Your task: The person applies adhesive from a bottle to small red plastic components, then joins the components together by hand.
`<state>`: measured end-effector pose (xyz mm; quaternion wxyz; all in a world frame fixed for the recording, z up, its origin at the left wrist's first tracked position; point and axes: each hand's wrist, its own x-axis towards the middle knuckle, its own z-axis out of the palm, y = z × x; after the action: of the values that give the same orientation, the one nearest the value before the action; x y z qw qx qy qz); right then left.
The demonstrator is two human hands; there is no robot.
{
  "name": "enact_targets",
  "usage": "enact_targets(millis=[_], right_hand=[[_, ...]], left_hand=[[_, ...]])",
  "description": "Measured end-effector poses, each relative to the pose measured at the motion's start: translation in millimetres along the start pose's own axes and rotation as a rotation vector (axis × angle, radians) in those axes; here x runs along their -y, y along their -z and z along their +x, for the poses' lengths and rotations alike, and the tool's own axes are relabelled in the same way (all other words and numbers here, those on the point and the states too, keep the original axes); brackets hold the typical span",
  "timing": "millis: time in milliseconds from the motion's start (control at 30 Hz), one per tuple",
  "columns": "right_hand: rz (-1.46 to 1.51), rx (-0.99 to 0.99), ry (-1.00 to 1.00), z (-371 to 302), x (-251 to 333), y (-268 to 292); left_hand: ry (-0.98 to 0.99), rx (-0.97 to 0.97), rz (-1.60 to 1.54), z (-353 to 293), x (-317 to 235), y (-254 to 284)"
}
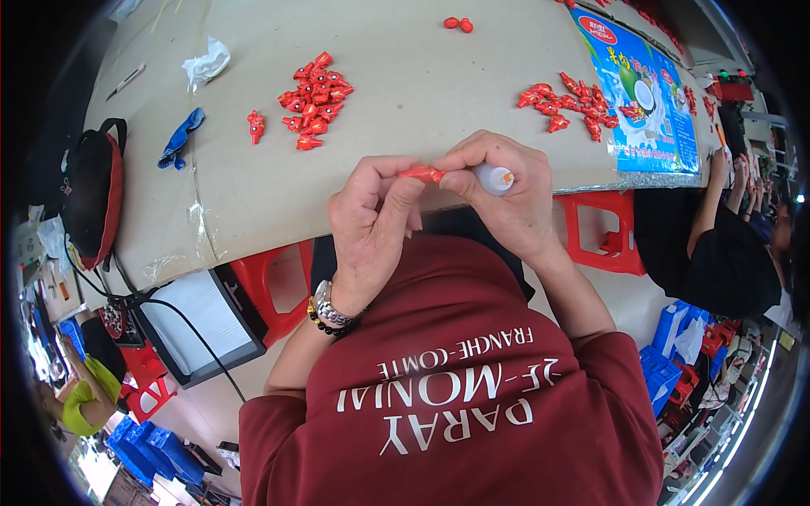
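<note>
A small red glossy piece [422, 174] is pinched between my two hands, just over the near edge of the table. My left hand [371, 215] has its thumb and fingers closed on one end of it. The thumb and forefinger of my right hand [510, 190] grip the other end. That same right hand also keeps a small whitish bottle [494, 179] with an orange tip against its palm. Ahead to the left lies a pile of similar red pieces [314, 99] with dark eye-like spots, with a single red piece [256, 126] beside it.
More red pieces [557, 105] lie to the right, beside a blue printed sheet [624, 84]. Two red oval parts [458, 24] sit far back. Left are crumpled white tissue [207, 62], a blue wrapper [180, 139], a pen [126, 81] and a black-red bag [93, 198]. Another person [717, 228] works at right.
</note>
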<state>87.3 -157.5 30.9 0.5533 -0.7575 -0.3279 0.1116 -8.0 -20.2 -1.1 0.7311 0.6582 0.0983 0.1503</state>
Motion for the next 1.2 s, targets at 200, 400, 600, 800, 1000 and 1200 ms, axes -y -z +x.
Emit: enact_targets(millis=[200, 400, 600, 800, 1000, 1200], right_hand=[[0.25, -0.042, -0.223, -1.3, 1.5, -3.4], [0.494, 0.018, -0.273, -5.5, -2.7, -3.5], [0.609, 0.018, -0.285, -8.8, -1.4, -8.2], [0.606, 0.011, -0.326, -9.4, -0.7, -8.6], [0.558, -0.005, -0.323, -4.2, -1.1, -9.5], [0.558, -0.046, -0.349, 1.6, 4.7, -8.5]], left_hand=[[-0.052, 0.024, 0.017, -5.2, -1.8, 0.6], [-0.082, 0.037, 0.043, -6.9, -4.5, -1.1], [-0.105, 0.008, 0.015, -9.4, -4.4, -2.9], [-0.11, -0.017, 0.013, -8.9, -4.3, -5.5], [-0.113, -0.035, 0.004, -5.2, -0.9, -5.9], [-0.136, -0.037, 0.022, 0.9, 1.5, -5.3]])
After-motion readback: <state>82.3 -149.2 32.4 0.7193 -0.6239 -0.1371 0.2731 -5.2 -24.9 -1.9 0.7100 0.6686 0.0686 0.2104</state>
